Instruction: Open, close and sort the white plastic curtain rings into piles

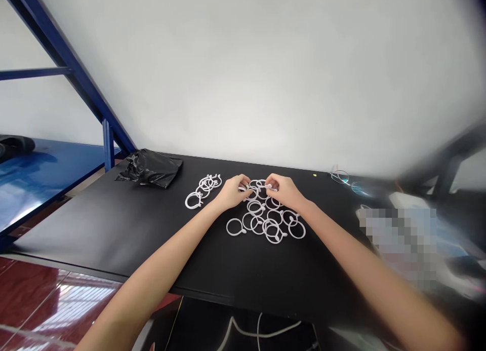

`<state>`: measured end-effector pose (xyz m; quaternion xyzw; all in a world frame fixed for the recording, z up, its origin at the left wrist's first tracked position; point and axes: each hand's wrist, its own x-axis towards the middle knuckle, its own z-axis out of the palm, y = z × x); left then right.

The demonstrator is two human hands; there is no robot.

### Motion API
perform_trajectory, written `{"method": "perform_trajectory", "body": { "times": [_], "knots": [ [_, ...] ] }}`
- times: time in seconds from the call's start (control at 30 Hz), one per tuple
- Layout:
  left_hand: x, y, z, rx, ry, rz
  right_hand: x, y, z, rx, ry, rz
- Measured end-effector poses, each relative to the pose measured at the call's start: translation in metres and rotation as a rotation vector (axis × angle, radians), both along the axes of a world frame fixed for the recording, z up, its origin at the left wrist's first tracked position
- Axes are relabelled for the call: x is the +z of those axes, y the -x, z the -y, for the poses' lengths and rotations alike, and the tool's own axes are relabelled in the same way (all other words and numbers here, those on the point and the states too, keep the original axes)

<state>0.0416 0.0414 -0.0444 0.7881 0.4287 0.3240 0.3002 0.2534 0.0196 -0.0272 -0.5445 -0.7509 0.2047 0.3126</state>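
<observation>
Several white curtain rings (274, 224), each with a small eyelet or clip, lie loosely overlapped on the black table (228, 260). My left hand (234, 191) is at the pile's far left, its thumb and fingers pinched on a white ring. Across from it, my right hand (284, 191) pinches a ring by its small end piece, at the pile's far right. The fingers partly hide both rings, and I cannot tell if they are linked. A smaller group of white rings (194, 200) sits left of my left hand, stacked closer together.
A crumpled black plastic bag (152, 167) lies at the back left, near a blue metal frame (108, 143). Eyeglasses (340, 177) rest at the back right. Blurred plastic packaging (398, 239) covers the right side. A pale wall (258, 87) rises behind the table.
</observation>
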Motion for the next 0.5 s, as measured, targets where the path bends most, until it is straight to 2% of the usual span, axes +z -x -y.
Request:
{"method": "perform_trajectory", "body": {
  "times": [0.13,0.33,0.5],
  "knots": [
    [-0.002,0.001,-0.001,0.006,0.007,0.049,0.003,-0.008,0.005,-0.043,0.001,-0.1],
    [-0.002,-0.003,0.002,-0.039,-0.029,0.011,0.01,-0.014,0.013,-0.054,-0.007,-0.167],
    [0.005,-0.002,0.007,0.017,-0.098,0.043,0.016,-0.013,0.033,-0.088,-0.076,-0.183]
  ]
}}
